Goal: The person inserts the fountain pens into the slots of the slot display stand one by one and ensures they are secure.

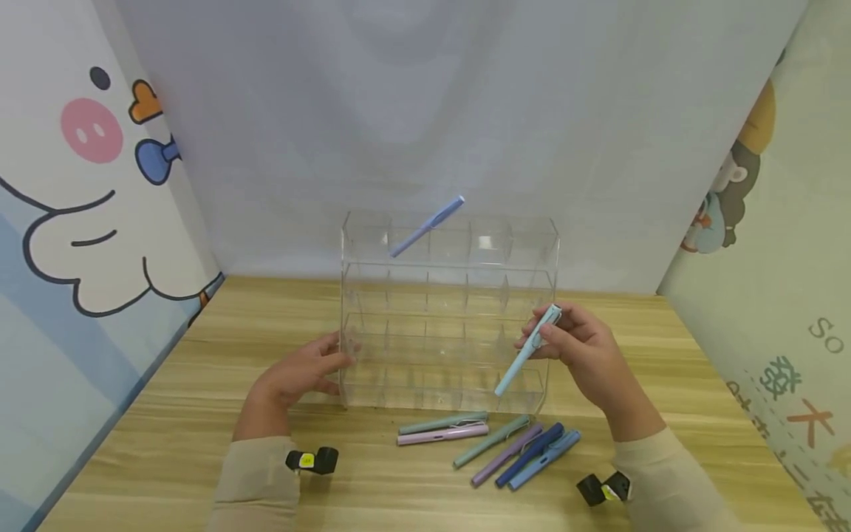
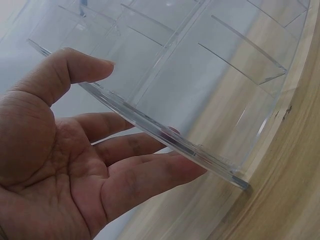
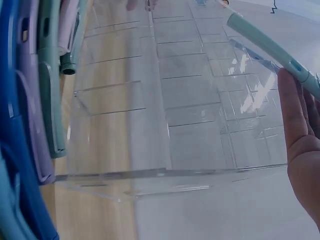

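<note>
Six pens [image 1: 490, 443] are lying on the counter [image 1: 372, 480]. Beyond, the right hand [image 1: 585, 347] is pinching a pale-blue pen [image 1: 518, 362] in its grip; the left hand [image 1: 302, 373], its grip wide, is touching the clear rack [image 1: 447, 301]. A periwinkle pen [image 1: 425, 228] is resting up top.

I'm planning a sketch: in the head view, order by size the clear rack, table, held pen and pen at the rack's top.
1. Table
2. Clear rack
3. Held pen and top pen: similar; nearness to the camera leaves their order unsure.
</note>
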`<state>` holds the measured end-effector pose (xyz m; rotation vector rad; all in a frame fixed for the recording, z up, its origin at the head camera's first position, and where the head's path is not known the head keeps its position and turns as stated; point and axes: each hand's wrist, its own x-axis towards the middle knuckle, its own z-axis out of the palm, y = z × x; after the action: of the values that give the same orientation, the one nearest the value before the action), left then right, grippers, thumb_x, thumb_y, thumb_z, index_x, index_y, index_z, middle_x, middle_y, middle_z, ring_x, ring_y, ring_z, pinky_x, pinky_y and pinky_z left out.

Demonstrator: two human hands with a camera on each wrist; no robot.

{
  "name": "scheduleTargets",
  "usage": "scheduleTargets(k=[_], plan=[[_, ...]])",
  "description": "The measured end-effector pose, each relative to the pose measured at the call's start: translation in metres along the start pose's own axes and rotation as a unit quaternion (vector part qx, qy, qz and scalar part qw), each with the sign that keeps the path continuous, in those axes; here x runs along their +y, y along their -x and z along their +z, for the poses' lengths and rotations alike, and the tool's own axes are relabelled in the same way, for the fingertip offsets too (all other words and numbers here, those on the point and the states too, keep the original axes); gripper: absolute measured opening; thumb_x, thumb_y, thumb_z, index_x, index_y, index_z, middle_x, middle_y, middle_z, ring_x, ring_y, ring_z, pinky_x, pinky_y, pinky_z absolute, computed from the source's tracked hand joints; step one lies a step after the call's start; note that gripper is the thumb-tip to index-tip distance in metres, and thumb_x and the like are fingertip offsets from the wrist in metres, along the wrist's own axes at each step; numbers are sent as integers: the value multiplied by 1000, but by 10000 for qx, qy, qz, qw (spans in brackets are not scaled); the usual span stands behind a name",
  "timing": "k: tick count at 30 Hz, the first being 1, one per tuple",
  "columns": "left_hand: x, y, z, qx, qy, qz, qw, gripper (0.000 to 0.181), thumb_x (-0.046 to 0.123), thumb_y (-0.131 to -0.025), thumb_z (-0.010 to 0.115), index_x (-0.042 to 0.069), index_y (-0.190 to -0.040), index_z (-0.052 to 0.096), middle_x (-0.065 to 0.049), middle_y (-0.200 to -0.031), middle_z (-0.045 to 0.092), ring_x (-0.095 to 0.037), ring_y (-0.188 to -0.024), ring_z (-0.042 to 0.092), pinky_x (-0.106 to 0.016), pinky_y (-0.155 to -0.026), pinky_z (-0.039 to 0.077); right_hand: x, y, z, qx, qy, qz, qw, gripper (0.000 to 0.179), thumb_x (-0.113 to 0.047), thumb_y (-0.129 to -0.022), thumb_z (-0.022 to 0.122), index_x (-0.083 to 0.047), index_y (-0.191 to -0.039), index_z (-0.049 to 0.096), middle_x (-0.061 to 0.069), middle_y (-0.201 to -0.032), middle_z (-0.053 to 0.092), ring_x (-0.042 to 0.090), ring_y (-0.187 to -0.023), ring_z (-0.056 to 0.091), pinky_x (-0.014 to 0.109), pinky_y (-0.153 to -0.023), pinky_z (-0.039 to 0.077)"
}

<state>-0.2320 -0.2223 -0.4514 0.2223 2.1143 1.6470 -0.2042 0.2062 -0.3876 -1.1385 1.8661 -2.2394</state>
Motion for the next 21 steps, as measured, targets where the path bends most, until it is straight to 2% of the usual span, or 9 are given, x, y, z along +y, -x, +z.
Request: scheduleTargets(k=[5, 9, 14, 17, 21], plan=[[1, 2, 0, 2, -15, -25, 10000, 69, 27, -100, 56, 20, -158, 20, -16, -157, 29, -37, -133, 44, -44, -89, 56, 0, -17, 0, 592, 235, 174, 9978, 28, 3, -101, 45, 8, -128, 49, 13, -105, 65, 29, -94, 71, 46, -81, 58], [2, 4, 1, 83, -49, -32, 9999, 68, 29, -98, 58, 21, -157, 23, -14, -155, 34, -33, -130, 48, -44, -89, 56, -5, -34, -1, 849, 441, 156, 9953, 34, -1, -101, 50, 7, -134, 46, 15, -103, 65, 29, -92, 72, 45, -79, 58], [1, 5, 1, 73, -92, -19, 9999, 68, 29, -99, 57, 20, -157, 23, -15, -155, 34, -33, -129, 49, -44, -90, 56, -18, -54, -3, 907, 814, 134, 9925, 42, -4, -99, 55, 9, -136, 41, 22, -102, 63, 29, -90, 73, 44, -78, 58], [2, 6, 1, 60, -115, -13, 9999, 68, 29, -99, 57, 20, -157, 23, -15, -155, 33, -33, -130, 49, -44, -90, 55, -26, -66, -3, 878, 1018, 120, 9908, 44, -6, -99, 57, 8, -137, 41, 21, -102, 63, 28, -90, 73, 43, -77, 58], [1, 4, 0, -25, -98, 50, 9999, 64, 28, -100, 56, 22, -156, 25, -13, -151, 39, -31, -123, 55, -45, -91, 55, -36, -85, -4, 867, 1114, -40, 9900, 41, -7, -98, 58, 2, -135, 44, 23, -102, 63, 29, -89, 73, 44, -76, 58]])
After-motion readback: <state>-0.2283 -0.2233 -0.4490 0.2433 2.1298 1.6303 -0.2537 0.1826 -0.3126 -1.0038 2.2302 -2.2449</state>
